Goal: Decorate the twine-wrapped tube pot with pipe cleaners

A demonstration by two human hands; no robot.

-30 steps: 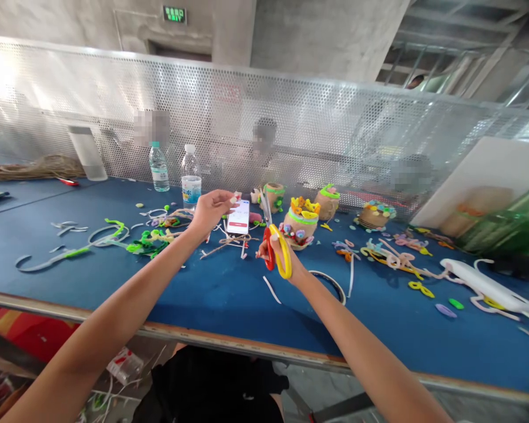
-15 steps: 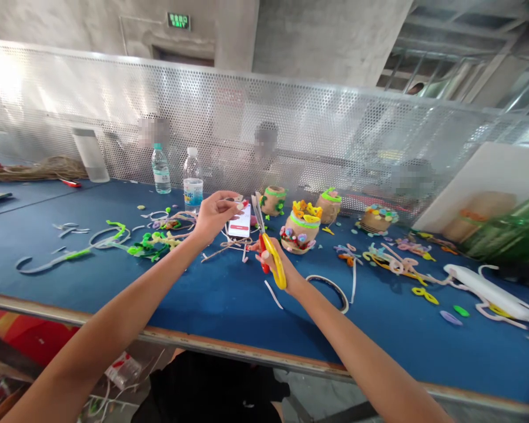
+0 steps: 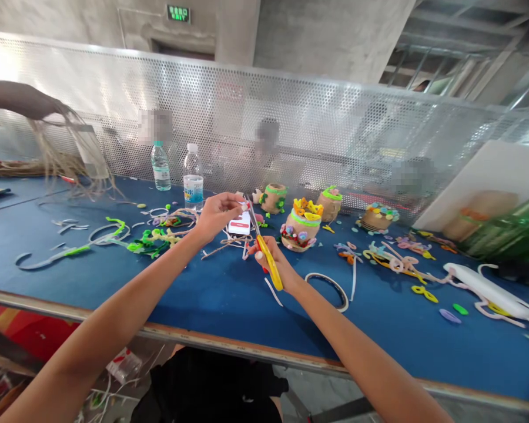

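Observation:
My right hand [image 3: 273, 261] is closed round a pair of scissors [image 3: 268, 258] with yellow and red handles. Their blades point up and away, close to the fingertips of my left hand [image 3: 221, 214]. Those fingers pinch a small red and white piece [image 3: 247, 207], too small to name exactly. A lit phone [image 3: 239, 226] lies on the table just beyond and below my hands. Right of the scissors stands a twine-wrapped pot [image 3: 300, 228] trimmed with yellow, green and red fuzzy decorations.
More decorated pots [image 3: 274, 198] stand behind. Two water bottles [image 3: 193, 179] are at back left, green pipe-cleaner pieces [image 3: 152, 244] nearer. On the right lie a roll of tape [image 3: 346, 302], a white glue gun [image 3: 489, 288] and scraps. Another person's arm [image 3: 20, 98] holds twine strands at far left.
The scissor blades have closed together and tilted left, nearer the red piece in my left hand. Another person's arm with twine strands has come in at the far left.

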